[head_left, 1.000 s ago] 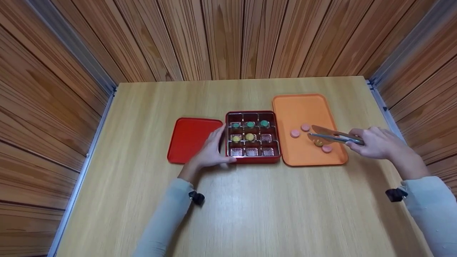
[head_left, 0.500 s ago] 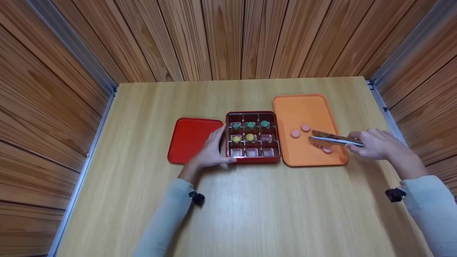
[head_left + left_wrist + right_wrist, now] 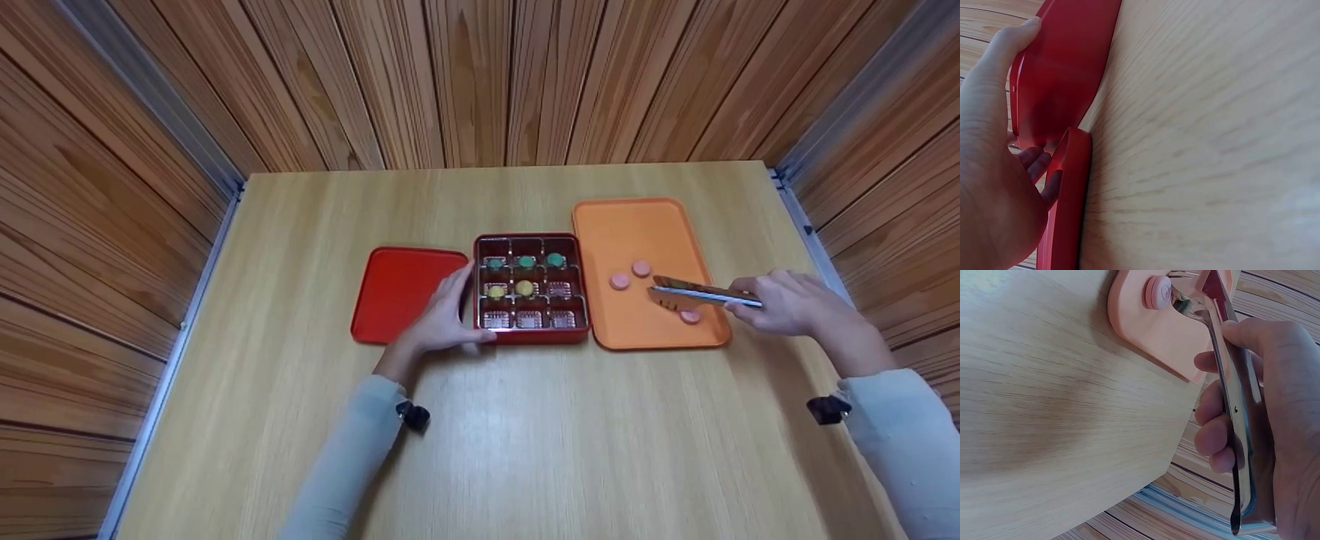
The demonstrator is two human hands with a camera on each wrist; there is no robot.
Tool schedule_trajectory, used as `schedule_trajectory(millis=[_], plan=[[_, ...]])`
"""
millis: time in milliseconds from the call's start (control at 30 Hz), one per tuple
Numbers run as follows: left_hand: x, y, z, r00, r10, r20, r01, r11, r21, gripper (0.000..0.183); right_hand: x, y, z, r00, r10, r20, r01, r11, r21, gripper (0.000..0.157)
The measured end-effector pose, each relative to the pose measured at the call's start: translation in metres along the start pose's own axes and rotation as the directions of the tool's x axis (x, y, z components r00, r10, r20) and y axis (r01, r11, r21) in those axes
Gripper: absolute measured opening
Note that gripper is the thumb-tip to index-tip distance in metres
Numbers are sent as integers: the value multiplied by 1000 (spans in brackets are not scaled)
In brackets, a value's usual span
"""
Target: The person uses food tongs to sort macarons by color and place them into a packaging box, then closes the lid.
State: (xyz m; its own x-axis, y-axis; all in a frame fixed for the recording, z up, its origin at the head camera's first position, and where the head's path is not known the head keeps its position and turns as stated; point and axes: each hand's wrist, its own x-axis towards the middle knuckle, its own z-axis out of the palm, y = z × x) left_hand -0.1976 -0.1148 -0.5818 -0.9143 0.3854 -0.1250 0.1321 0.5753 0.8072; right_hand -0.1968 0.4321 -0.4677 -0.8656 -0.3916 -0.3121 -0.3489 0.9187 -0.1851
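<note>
In the head view my left hand (image 3: 439, 319) lies against the left side of the red compartment box (image 3: 532, 337), its thumb straight along the front wall. Green macarons (image 3: 526, 262) sit in the box's back row, and two yellow macarons (image 3: 524, 288) in its middle row. My right hand (image 3: 784, 301) grips metal tongs (image 3: 709, 294) low over the orange tray (image 3: 634, 225). Between the tong ends, a yellowish macaron (image 3: 1182, 305) shows in the right wrist view; from above the tongs hide it. A pink macaron (image 3: 690, 317) lies just in front of the tongs.
Two more pink macarons (image 3: 619, 281) lie on the tray, left of the tong tips. A red lid (image 3: 401, 289) lies on the table left of the box, partly under my left forearm and hand in view. Wood-panelled walls (image 3: 480, 82) enclose the table.
The tongs' arms, spread around the yellow macaron a second ago, have come together over it. The nearest pink macaron has shifted slightly. My left hand has stayed in place.
</note>
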Motion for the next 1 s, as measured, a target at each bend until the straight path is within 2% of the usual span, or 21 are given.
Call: schedule_trajectory(millis=[233, 500, 767, 1000], plan=[[0, 2, 1, 1000, -13, 7, 13, 1000, -4, 138, -1, 5, 2, 999, -33, -36, 32, 999, -26, 32], [0, 2, 1, 1000, -9, 7, 9, 1000, -3, 138, -2, 2, -14, 998, -44, -53, 44, 999, -4, 23], [-1, 3, -1, 1000, -11, 10, 11, 1000, -17, 137, 0, -1, -22, 997, -48, -54, 48, 999, -10, 23], [0, 1, -1, 1000, -7, 9, 7, 1000, -9, 138, 8, -11, -29, 993, -74, -89, 73, 997, -17, 23]])
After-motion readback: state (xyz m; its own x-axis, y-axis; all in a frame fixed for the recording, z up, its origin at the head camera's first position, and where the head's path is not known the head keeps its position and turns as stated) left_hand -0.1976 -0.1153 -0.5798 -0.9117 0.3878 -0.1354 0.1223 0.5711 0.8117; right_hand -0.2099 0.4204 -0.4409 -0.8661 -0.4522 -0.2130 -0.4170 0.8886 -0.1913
